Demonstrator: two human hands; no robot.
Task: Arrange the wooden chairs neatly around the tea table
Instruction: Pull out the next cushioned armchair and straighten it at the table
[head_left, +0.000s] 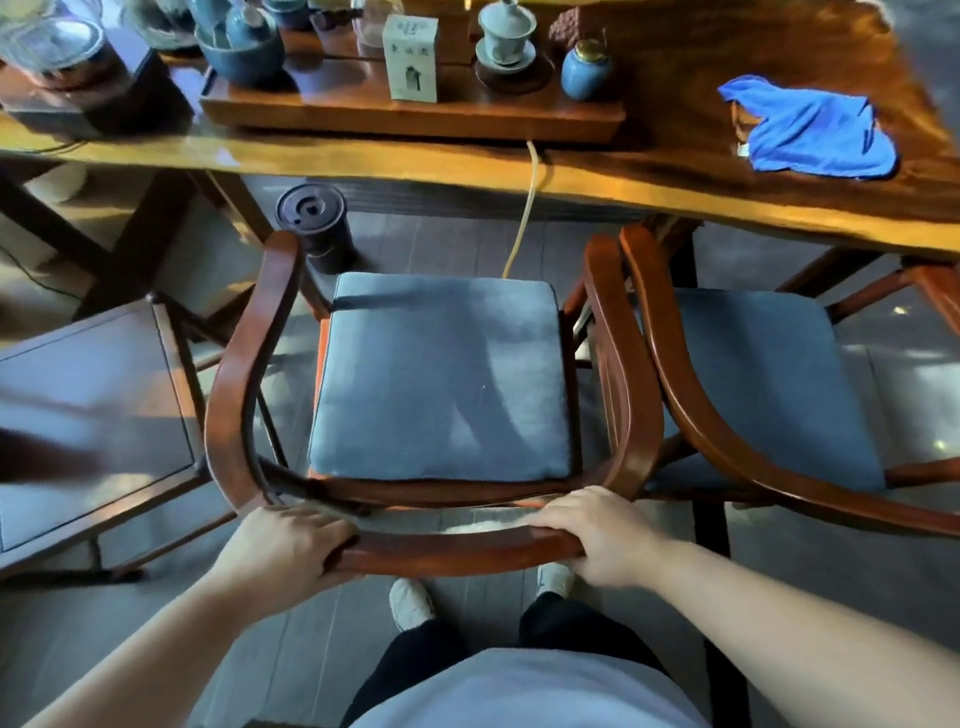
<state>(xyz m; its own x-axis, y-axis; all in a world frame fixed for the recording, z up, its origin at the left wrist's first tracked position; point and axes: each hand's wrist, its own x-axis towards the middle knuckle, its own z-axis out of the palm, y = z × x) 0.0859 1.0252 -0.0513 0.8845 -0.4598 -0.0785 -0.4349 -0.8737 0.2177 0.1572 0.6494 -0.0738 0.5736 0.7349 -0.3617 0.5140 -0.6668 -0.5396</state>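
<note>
A wooden armchair with a curved back rail and a blue seat cushion stands in front of me, facing the tea table. My left hand grips the left part of its back rail. My right hand grips the right part of the same rail. A second wooden armchair with a blue cushion stands close on the right, its armrest almost touching the first chair's. Its front reaches under the table's edge.
A dark side table stands to the left of the chair. A dark round canister and a yellow cable lie under the table. On the table are a tea tray with cups and jars, and a blue cloth.
</note>
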